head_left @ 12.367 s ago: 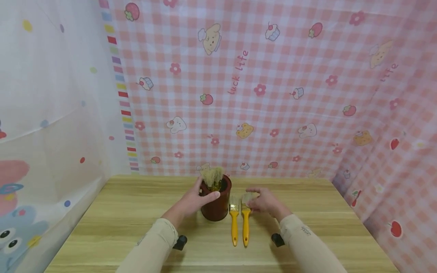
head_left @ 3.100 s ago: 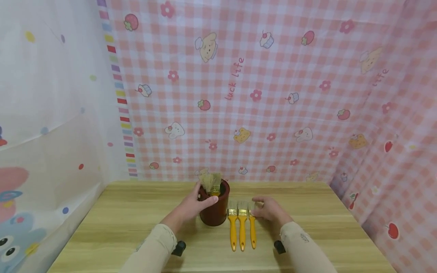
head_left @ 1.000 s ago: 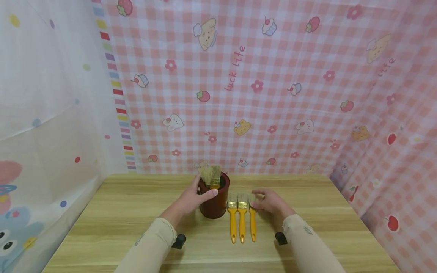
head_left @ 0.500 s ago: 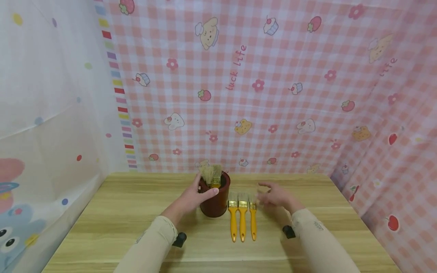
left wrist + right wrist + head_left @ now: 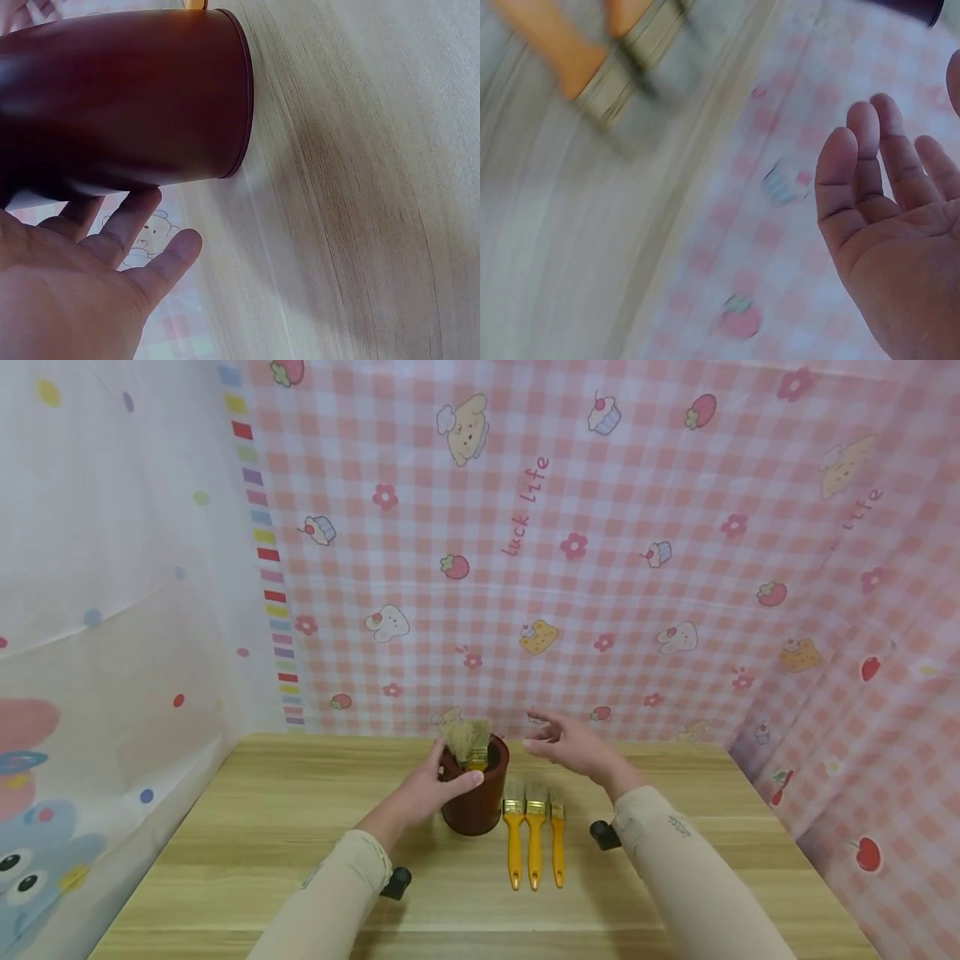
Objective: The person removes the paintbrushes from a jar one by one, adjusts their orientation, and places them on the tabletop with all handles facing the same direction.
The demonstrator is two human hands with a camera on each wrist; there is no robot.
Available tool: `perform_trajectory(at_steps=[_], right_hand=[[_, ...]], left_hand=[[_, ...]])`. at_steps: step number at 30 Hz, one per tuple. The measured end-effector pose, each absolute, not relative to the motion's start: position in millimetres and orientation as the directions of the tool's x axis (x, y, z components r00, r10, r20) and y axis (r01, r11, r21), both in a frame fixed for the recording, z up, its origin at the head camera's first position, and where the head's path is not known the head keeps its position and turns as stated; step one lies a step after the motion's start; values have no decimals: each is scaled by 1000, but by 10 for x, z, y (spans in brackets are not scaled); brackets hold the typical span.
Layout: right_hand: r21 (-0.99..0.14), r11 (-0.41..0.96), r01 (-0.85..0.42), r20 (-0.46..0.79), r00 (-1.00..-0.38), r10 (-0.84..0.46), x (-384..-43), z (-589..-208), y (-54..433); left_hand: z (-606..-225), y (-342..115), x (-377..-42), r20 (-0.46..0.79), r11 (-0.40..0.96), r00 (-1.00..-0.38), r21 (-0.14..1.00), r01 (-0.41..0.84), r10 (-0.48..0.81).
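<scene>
A dark reddish-brown brush pot (image 5: pixel 474 810) stands upright on the table, with bristle-up paintbrushes (image 5: pixel 467 740) showing over its rim. My left hand (image 5: pixel 423 795) steadies it, thumb at the near rim and fingers along the far side. Seen from the left wrist, fingertips meet the wall of the pot (image 5: pixel 142 97). To the pot's right, three yellow-handled paintbrushes (image 5: pixel 535 847) lie side by side, bristles pointing away; the rightmost brush (image 5: pixel 558 847) is narrower. My right hand (image 5: pixel 577 747) is raised beyond their bristles, fingers loosely extended with nothing in them.
The wood-grain table (image 5: pixel 300 827) ends at a pink checked cloth (image 5: pixel 420 593) hanging behind it. A white patterned cloth (image 5: pixel 150 677) hangs at the left. Black camera mounts (image 5: pixel 603 835) stick out beneath both wrists.
A third brush has joined the two that lay on the table earlier. My right hand has let go of it and risen, moving left toward the pot. The left hand has stayed put.
</scene>
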State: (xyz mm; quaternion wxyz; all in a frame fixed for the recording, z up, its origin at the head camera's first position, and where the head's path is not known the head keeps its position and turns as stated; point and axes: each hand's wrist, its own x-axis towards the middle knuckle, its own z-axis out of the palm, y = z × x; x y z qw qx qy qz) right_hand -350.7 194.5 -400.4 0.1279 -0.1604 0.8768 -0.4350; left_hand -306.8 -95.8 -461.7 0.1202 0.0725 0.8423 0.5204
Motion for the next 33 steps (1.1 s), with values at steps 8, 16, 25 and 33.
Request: perform_trajectory(at_steps=[8, 16, 25, 33], right_hand=[[-828, 524, -202, -50, -903, -427, -3496, -3866, 1502], [-824, 530, -202, -39, -912, -408, -3502, -3868, 1368], [-840, 504, -201, -26, -913, -407, -3510, -3886, 1357], [-848, 487, -210, -20, -905, -425, -3517, -3925, 1353]], left_hand=[[-4597, -962, -3086, -143, 449, -959, 893, -18, 246], [-4584, -946, -3072, -137, 447, -955, 895, -5, 264], [-4591, -934, -3075, -128, 443, -959, 896, -3, 252], [-4625, -952, -3078, -135, 448, -959, 894, -9, 250]])
